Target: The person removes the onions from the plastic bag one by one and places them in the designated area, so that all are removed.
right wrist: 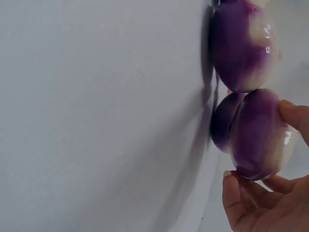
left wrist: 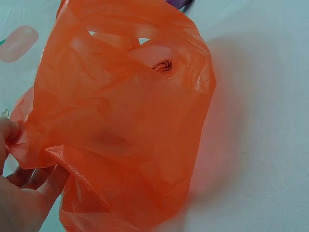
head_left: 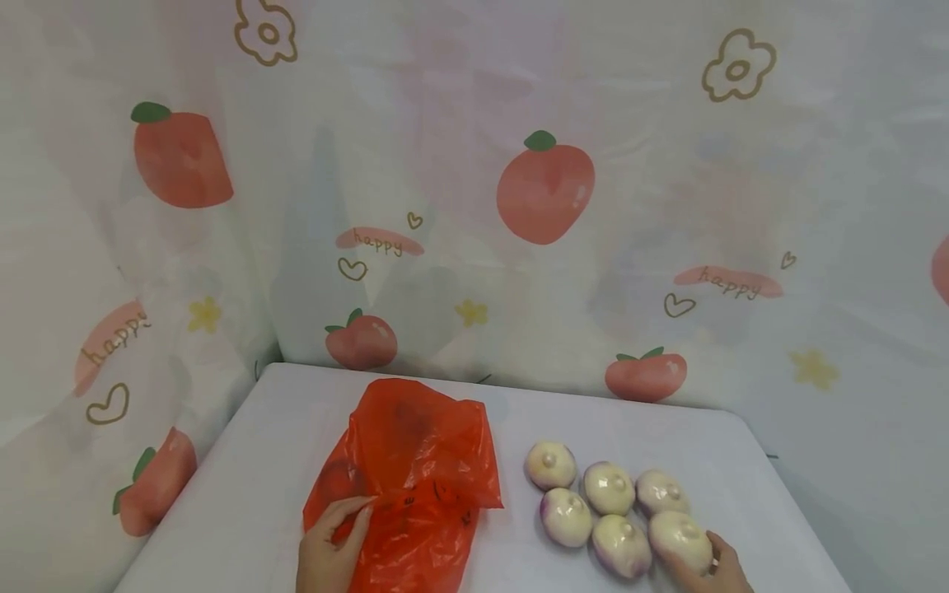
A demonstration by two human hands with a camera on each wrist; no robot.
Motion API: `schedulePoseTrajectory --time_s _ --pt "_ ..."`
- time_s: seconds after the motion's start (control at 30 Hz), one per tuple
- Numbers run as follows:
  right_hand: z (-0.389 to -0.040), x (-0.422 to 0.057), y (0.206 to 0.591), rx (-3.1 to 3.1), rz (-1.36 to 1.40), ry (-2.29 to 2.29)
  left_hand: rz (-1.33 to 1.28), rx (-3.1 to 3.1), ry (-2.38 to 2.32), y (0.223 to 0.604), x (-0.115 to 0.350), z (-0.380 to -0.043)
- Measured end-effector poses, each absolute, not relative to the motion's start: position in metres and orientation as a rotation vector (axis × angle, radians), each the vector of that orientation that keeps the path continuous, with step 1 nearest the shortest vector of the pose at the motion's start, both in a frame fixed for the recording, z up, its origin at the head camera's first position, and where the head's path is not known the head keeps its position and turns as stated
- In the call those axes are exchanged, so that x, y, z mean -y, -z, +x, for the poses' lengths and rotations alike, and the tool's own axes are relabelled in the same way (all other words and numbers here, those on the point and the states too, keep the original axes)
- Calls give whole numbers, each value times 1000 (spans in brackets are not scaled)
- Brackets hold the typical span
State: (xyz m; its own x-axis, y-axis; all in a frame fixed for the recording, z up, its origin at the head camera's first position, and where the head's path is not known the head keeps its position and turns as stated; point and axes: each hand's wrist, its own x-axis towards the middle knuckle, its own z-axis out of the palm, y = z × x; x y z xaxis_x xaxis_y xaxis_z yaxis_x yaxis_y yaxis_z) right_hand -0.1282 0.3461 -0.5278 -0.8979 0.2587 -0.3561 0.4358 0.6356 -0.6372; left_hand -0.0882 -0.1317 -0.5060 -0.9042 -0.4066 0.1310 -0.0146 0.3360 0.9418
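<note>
A red plastic bag (head_left: 426,436) lies on the left half of the table. My left hand (head_left: 331,548) pinches its edge between thumb and fingers; the left wrist view shows this hand (left wrist: 29,193) at the side of the bag (left wrist: 130,111). Dark rounded shapes show faintly through the plastic. To the right, several glossy purple-and-cream turnips sit close together in two rows. My right hand (head_left: 713,568) grips the front right turnip (head_left: 680,539). In the right wrist view, thumb and fingers of this hand (right wrist: 270,205) span the turnip (right wrist: 258,137), close to its neighbours.
The other turnips, such as the far left one (head_left: 550,465), stand left of and behind the right hand. Beneath everything is a white table (head_left: 259,461). A pale curtain (head_left: 460,165) printed with peaches hangs at the back and left.
</note>
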Motion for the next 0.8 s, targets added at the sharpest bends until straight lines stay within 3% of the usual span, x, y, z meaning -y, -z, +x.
schedulePoseTrajectory --time_s 0.37,0.8 --pt "-127 -351 558 -2725 652 1060 388 2274 1519 510 132 -88" --pt "-133 -352 568 -2814 645 1046 409 2292 1547 510 133 -90"
